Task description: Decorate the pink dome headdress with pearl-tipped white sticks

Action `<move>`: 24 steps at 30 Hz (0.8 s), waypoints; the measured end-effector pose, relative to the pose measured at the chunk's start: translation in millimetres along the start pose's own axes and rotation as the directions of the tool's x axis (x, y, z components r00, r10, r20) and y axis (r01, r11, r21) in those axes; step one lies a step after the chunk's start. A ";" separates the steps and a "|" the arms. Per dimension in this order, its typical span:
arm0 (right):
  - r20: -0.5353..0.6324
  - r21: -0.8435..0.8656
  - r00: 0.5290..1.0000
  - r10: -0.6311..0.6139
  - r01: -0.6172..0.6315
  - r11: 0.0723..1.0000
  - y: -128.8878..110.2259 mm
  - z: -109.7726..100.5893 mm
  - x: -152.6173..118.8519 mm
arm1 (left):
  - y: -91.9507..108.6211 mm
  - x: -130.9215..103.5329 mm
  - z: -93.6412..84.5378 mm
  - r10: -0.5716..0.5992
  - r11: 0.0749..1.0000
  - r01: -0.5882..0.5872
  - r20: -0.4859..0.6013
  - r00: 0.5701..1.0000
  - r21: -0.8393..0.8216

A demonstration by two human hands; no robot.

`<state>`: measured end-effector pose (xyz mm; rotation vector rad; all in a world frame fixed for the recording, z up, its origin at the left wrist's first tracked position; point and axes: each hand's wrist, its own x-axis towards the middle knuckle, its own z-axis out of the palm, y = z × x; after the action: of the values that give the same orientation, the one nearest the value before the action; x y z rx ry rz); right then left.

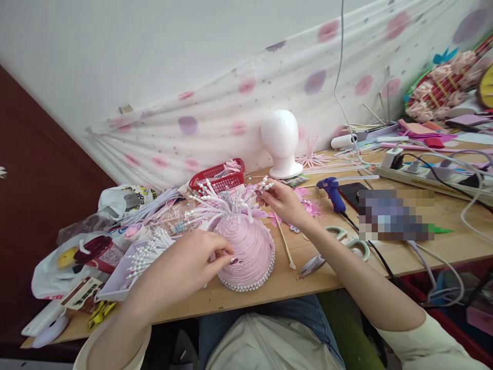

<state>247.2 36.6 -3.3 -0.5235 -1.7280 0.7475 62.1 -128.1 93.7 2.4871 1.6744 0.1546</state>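
Observation:
A pink yarn-covered dome (246,252) with a silver bead trim round its base stands near the table's front edge. From its top spread pink and white stems (234,200) tipped with pearl beads. My right hand (283,200) pinches a pearl-tipped stem at the right side of this spray. My left hand (204,257) is in front of the dome's left side, thumb and fingertips close together; whatever lies between them is too small to make out.
Left of the dome are a white tray (111,280) of pearl stems and a red basket (217,174). A white foam head (280,139) stands behind. To the right lie a blue glue gun (332,194), scissors (314,264), cables and a power strip (423,177).

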 end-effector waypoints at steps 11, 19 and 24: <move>0.017 -0.046 0.999 0.046 -0.045 0.998 15.6 14.8 4.2 | 8.5 1.6 20.4 -0.062 0.998 0.062 0.050 0.997 0.005; 0.076 -0.073 0.991 0.105 -0.100 0.992 18.9 16.5 9.5 | 4.6 -1.1 22.2 -0.074 0.996 0.070 0.067 0.995 0.058; 0.060 -0.173 0.991 0.116 -0.104 0.979 11.9 19.0 12.5 | 3.8 -1.7 23.9 -0.058 0.997 0.055 0.045 0.997 0.054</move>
<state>225.1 49.3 -6.5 -0.7224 -1.8502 0.7069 68.8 -132.4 70.8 2.4576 1.7502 0.0469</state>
